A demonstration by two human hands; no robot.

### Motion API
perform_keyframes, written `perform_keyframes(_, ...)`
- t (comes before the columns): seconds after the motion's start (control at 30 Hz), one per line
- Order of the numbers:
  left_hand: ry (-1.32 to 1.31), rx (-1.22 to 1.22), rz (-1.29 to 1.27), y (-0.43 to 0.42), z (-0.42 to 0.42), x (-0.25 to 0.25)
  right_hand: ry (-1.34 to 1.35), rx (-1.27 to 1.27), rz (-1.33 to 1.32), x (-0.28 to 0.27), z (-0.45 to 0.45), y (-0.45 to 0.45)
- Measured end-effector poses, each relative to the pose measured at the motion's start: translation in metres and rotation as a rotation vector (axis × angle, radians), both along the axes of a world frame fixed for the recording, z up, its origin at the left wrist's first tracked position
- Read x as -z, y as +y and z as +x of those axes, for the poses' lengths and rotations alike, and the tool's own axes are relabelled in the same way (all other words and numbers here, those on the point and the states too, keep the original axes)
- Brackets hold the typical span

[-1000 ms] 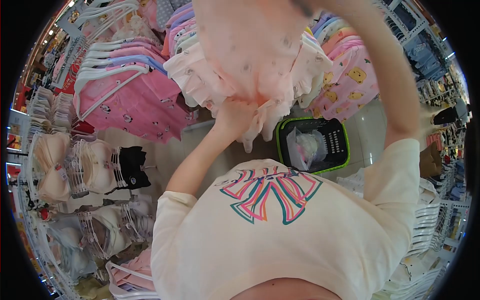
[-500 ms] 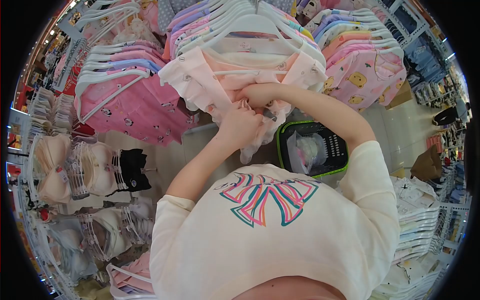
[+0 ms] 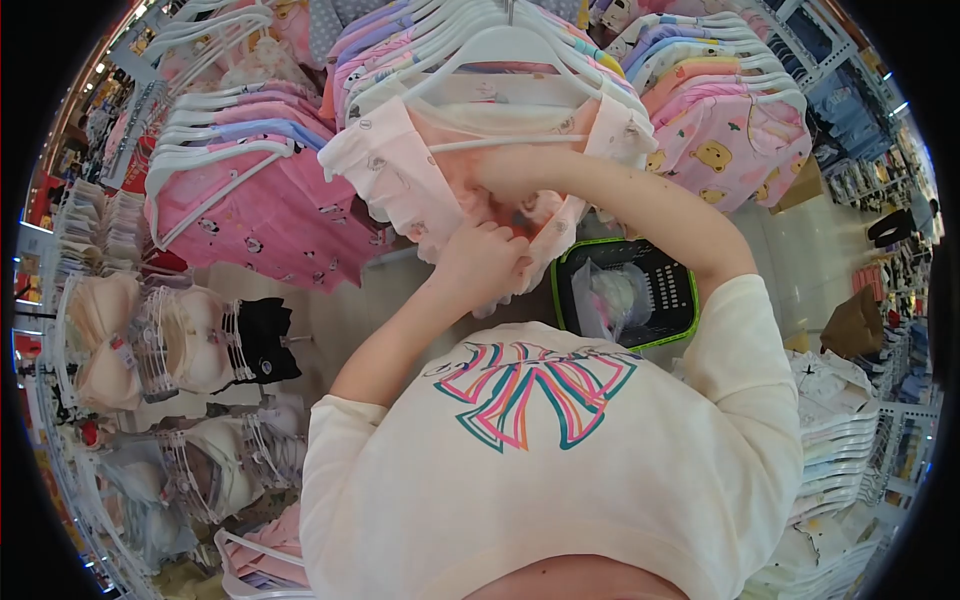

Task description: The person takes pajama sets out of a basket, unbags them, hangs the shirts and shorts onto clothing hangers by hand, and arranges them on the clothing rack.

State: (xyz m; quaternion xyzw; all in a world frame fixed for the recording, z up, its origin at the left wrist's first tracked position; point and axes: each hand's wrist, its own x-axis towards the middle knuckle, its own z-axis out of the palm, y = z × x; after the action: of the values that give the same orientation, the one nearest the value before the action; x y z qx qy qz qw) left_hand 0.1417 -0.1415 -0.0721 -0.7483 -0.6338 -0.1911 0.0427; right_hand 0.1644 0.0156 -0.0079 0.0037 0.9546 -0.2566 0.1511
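Note:
A pale pink ruffled garment (image 3: pixel 400 165) hangs open at the neck on a white hanger (image 3: pixel 505 48) in front of me. My left hand (image 3: pixel 482 262) is closed on its front edge, low in the opening. Just above, my right hand (image 3: pixel 505 175) reaches into the neckline below the hanger's crossbar; its fingers are partly hidden by blur and the folds of cloth. Bunched pink fabric lies between the two hands.
Pink pajamas (image 3: pixel 270 215) hang at the left, and bear-print pajamas (image 3: pixel 715 150) at the right. A black basket with a green rim (image 3: pixel 692 305) holding a plastic-wrapped item stands on the floor. Bras (image 3: pixel 190 335) hang at the far left, and a brown bag (image 3: pixel 853 325) is at the right.
My right hand has come down from the raised pink fabric and into the neckline, leaving the hanger visible. My left hand has shifted slightly lower, and the neck opening has widened.

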Motion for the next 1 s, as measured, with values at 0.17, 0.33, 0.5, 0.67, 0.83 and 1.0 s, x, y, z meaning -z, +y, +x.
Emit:
perform_keyframes(0.17,-0.041,-0.001,-0.014,-0.003,-0.006,0.007,0.328,0.077,0.057,-0.030,0.011,0.037)
perform_keyframes(0.33,-0.066,-0.001,-0.039,0.003,-0.004,0.010,0.337,0.192,-0.008,-0.067,0.014,0.042)
perform_keyframes(0.5,-0.298,-0.113,0.104,0.009,-0.006,0.006,0.116,0.104,0.039,-0.049,0.010,0.040)
perform_keyframes(0.67,-0.548,-0.323,0.740,0.026,-0.008,-0.021,0.031,0.155,0.010,-0.066,0.024,0.036)
perform_keyframes(0.83,-0.489,-0.149,0.361,0.033,-0.043,0.000,0.172,-0.013,-0.180,-0.039,0.061,0.037)
perform_keyframes(1.0,-0.555,-0.125,0.216,0.039,-0.060,0.016,0.286,0.210,-0.166,-0.036,0.103,0.029)
